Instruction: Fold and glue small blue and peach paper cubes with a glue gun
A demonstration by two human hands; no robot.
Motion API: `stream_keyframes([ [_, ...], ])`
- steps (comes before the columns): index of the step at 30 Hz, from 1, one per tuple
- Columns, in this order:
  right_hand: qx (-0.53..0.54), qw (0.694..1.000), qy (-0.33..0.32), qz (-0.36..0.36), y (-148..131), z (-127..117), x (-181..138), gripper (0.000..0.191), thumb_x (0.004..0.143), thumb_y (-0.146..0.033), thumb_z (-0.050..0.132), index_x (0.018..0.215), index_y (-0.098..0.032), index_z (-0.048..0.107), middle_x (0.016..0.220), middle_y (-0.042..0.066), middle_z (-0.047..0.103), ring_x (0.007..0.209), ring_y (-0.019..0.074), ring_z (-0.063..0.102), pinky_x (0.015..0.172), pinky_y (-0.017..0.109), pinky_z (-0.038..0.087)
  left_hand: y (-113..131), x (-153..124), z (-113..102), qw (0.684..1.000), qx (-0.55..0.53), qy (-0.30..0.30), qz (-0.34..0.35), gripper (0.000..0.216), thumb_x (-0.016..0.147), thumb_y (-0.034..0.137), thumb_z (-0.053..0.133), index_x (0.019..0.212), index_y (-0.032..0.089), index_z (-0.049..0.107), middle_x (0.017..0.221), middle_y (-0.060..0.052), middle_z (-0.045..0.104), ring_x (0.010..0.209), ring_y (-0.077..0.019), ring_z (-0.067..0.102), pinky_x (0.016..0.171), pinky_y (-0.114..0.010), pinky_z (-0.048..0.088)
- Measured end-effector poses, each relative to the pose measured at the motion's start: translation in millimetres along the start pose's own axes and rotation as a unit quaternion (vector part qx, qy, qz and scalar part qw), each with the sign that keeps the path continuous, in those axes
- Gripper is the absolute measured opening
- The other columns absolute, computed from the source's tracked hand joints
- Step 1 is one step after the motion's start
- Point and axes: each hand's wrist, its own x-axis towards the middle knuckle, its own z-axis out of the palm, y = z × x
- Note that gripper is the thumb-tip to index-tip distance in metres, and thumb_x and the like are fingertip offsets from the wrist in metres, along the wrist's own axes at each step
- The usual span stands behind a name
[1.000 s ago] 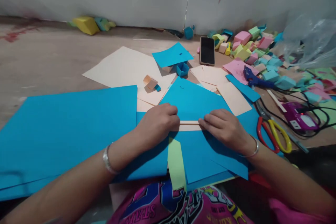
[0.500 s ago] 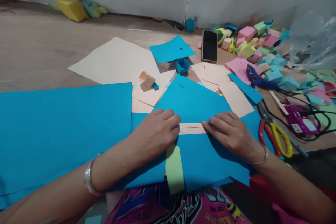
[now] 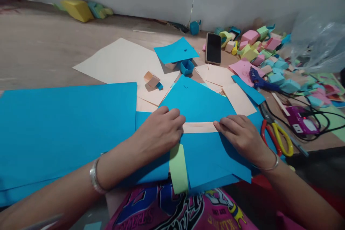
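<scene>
A narrow peach paper strip (image 3: 199,127) stretches between my two hands, over blue paper sheets (image 3: 207,154). Curled fingers of my left hand (image 3: 168,125) close on the strip's left end. My right hand (image 3: 238,133) pinches its right end, the thumb along the edge. A faint lengthwise line shows in the strip; its ends are hidden under my fingers. Below my left hand, a pale green paper strip (image 3: 178,170) lies on the blue paper. A small peach paper box (image 3: 151,79) with a blue tab sits beyond my left hand.
Scissors with red and yellow handles (image 3: 280,136) lie right of my right hand. Behind them are a blue glue gun (image 3: 262,80), a purple power box (image 3: 302,120) and cords. A phone (image 3: 213,48) and a heap of paper boxes (image 3: 258,46) are farther back. Large blue sheets (image 3: 67,125) cover the left.
My right hand has slid a little to the right along the strip, so more of it shows between my hands. The line in the strip looks fainter. The view has shifted slightly.
</scene>
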Motion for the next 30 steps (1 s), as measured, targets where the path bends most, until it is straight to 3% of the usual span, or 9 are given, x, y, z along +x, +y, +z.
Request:
stream_keyframes([
  [11,-0.054,0.999,-0.002,0.004,-5.4,4.4,-7.2,0.021,0.092,-0.010,0.054,0.109,-0.010,0.066,0.097,0.013,0.070,0.090,0.0250,0.058,0.074,0.039,0.042,5.6,-20.7,-8.4,0.997,0.061,-0.040,-0.006,0.027,0.084,0.004,0.050,0.064,0.017,0.062,0.076,-0.009,0.059,0.073,-0.0236,0.048,0.057,-0.038,0.024],
  [19,-0.056,0.998,0.005,0.015,-8.6,2.3,-8.4,0.024,0.092,-0.007,0.051,0.109,-0.006,0.067,0.099,0.016,0.070,0.090,0.0263,0.057,0.074,0.038,0.042,7.0,-35.6,-17.0,0.991,0.073,-0.091,-0.070,0.024,0.084,0.004,0.049,0.071,0.016,0.064,0.078,-0.009,0.061,0.076,-0.0240,0.050,0.059,-0.037,0.029],
  [23,-0.089,0.995,-0.017,0.030,-18.9,-2.4,-2.6,0.025,0.091,-0.005,0.050,0.109,-0.004,0.067,0.093,0.016,0.070,0.085,0.0258,0.056,0.072,0.038,0.040,31.6,-15.2,-19.0,0.979,0.081,-0.086,-0.167,0.016,0.080,0.005,0.053,0.076,0.013,0.066,0.085,-0.014,0.060,0.082,-0.0283,0.051,0.062,-0.038,0.035],
  [30,-0.124,0.989,-0.062,0.045,-29.0,-7.7,1.3,0.022,0.093,-0.009,0.050,0.105,-0.005,0.068,0.085,0.012,0.066,0.080,0.0238,0.052,0.071,0.037,0.034,88.0,45.9,-2.3,0.976,0.016,-0.044,-0.212,0.027,0.088,0.011,0.045,0.107,0.011,0.063,0.102,-0.012,0.059,0.089,-0.0265,0.050,0.075,-0.042,0.044],
])
